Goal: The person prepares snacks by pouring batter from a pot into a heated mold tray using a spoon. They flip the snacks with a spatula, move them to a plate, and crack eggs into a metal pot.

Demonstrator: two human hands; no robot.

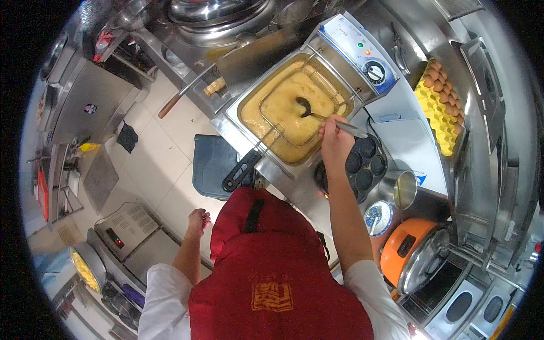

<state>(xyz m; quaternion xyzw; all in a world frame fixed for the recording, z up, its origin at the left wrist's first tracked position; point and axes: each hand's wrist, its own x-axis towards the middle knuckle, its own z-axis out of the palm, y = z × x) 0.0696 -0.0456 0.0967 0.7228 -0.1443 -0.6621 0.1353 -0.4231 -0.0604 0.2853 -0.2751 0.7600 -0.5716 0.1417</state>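
Note:
My right hand [335, 138] is closed round the metal handle of a ladle [305, 107], whose dark bowl rests in the bubbling yellow oil of an electric deep fryer [227, 123]. A wire fryer basket [263, 100] sits in that oil, and its black handle [242, 171] points down towards my red apron [272, 255]. On the left, my left hand [199, 220] hangs over the tiled floor with its fingers loosely curled; I see nothing in it. The fryer's control panel [359, 53] shows a green and a red light beside a dial.
Right of the fryer are a black multi-cup pan [363, 163], a steel pot [403, 190], a patterned bowl [378, 219] and an orange lidded pot [406, 250]. Brown eggs [444, 95] sit in a yellow tray [431, 114]. A dark bin [212, 165] stands on the floor below the fryer.

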